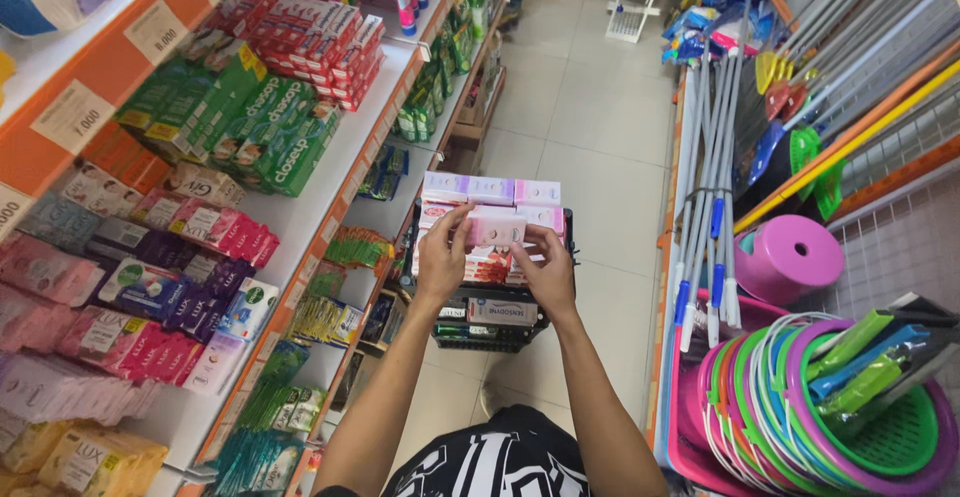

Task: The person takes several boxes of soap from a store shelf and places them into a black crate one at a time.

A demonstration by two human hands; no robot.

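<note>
Pink rectangular cardboard carton (496, 227), small and flat, sits between both hands above a black plastic shopping basket (490, 329), held level so its broad face is turned up toward the head camera. Nearest the camera are a black top with white print (490, 462) and two bare forearms reaching forward over the aisle. The left hand (441, 257) grips the carton's left end, its fingers (457, 219) curled up and pinching that edge; the right hand (548, 269) takes the right end, thumb and fingers pressed on the lower corner, so the carton is carried by its two ends with its face left uncovered. Directly under it the basket is heaped with more pink and white cartons (492, 193) stacked flat in rows, red-and-white boxes showing lower at its front edge. To the left, orange-edged shop shelves (330, 189) carry soap bars in pink and purple wrappers (165, 287) close by, with green toothpaste boxes (268, 137) and red ones further up. To the right, nested plastic basins with coloured rims (830, 407) stand just beside a pink stool and a rack of mop and broom handles (712, 197). Beyond, the pale tiled floor (590, 107) runs down the aisle to a white wire rack (630, 12) at its far end.
</note>
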